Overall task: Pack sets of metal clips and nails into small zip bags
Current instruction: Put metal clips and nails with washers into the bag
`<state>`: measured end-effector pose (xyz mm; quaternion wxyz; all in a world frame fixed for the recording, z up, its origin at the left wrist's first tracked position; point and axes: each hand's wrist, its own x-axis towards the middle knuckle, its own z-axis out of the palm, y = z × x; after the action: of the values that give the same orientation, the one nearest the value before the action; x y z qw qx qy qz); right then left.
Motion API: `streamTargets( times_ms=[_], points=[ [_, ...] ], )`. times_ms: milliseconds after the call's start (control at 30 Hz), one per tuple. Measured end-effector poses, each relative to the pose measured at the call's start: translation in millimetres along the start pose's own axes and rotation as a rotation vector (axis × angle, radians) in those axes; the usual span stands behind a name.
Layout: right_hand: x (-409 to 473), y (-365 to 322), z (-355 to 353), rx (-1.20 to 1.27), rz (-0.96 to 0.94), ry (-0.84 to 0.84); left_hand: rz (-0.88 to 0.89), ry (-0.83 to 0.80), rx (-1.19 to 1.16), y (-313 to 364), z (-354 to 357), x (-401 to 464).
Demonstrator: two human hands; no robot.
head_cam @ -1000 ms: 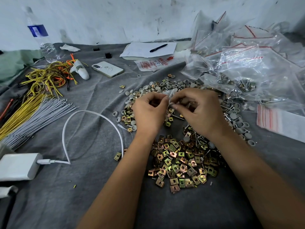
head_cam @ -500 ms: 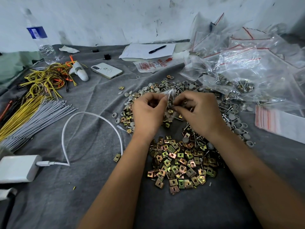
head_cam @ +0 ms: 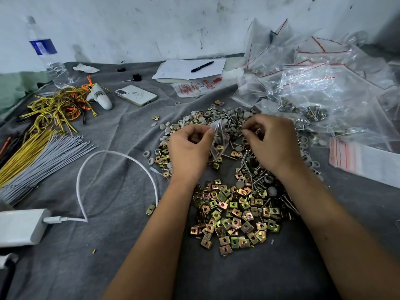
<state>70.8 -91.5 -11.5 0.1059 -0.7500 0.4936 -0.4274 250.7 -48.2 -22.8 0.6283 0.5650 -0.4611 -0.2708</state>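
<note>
Both hands are up over the heap of hardware in the middle of the desk (head_cam: pixel 121 267), which is covered in a grey cloth. The left hand (head_cam: pixel 188 149) has its fingers curled and its grip pinched on the top edge of a small clear zip bag (head_cam: pixel 219 141); the bag hangs down between the two hands, just above the pile. The right hand (head_cam: pixel 273 141) sits just right of the bag, fingers curled in with the fingertips pressed together near the bag's mouth; the grip is closed on something small, but I cannot tell what it is. Under the wrists and nearer to the person lies a spread of square brass-coloured clips (head_cam: pixel 234 215), and a scatter of nails (head_cam: pixel 252 169) runs through the pile below the right hand. Grey round caps (head_cam: pixel 206 115) lie along the far side of the heap. Far right is a big mound of clear bags (head_cam: pixel 320 83), some already filled, and a flat stack of empty bags (head_cam: pixel 357 158) lies at the right edge. To the left are grey and yellow ties (head_cam: pixel 41 152), a white cable (head_cam: pixel 116 155) running into a charger (head_cam: pixel 20 227), a phone (head_cam: pixel 136 95) and a water bottle (head_cam: pixel 48 56). A pen (head_cam: pixel 202 66) rests on paper at the far side.
</note>
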Motion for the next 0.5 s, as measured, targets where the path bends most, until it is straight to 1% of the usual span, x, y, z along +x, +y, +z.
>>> streamTargets(
  times_ms=[100,167,367,500],
  points=[
    [1.7,7.6,-2.7,-0.207,0.047,-0.206,0.0,-0.005,0.007,0.8,-0.8,-0.8],
    [1.9,8.1,-3.3,-0.259,0.057,-0.324,-0.002,-0.005,0.014,1.2,-1.0,-1.0],
    [2.6,6.4,-3.4,-0.265,0.008,-0.404,0.009,-0.016,-0.003,1.1,-0.2,-0.7],
    [2.0,3.7,-4.3,-0.254,0.004,-0.511,0.006,-0.023,-0.014,-0.7,0.6,-0.8]
  ],
)
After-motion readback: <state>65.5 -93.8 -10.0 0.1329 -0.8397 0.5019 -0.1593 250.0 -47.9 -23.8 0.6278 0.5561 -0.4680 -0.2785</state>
